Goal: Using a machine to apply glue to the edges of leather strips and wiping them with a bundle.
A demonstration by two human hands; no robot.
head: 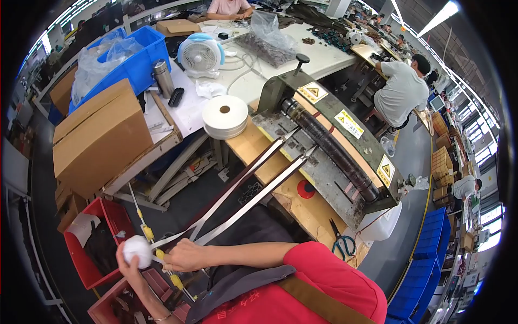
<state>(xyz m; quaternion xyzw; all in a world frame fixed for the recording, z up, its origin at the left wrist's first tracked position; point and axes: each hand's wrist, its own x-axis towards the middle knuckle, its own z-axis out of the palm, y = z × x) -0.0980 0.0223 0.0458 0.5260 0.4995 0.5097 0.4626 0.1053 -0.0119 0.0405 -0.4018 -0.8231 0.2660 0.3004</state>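
My left hand (131,263) is curled around a round white wad or roll (138,252); its exact material is unclear. Just to its right, my right hand (186,256) is a fist closed on white tape (214,231). Two white strips, each beside a dark maroon strip (210,206), stretch from near my hands up to a green roller machine (323,121). Their far ends lie on its metal bed, in front of the dark roller (327,150). How the strips meet at my fingers is partly hidden.
A stack of white tape rolls (225,117) stands left of the machine. Blue-handled scissors (343,243) lie near my right elbow. Red bins (95,243) sit below my left hand. A cardboard box (101,133), a fan (200,54) and a blue crate (149,52) occupy the tables; people sit farther off.
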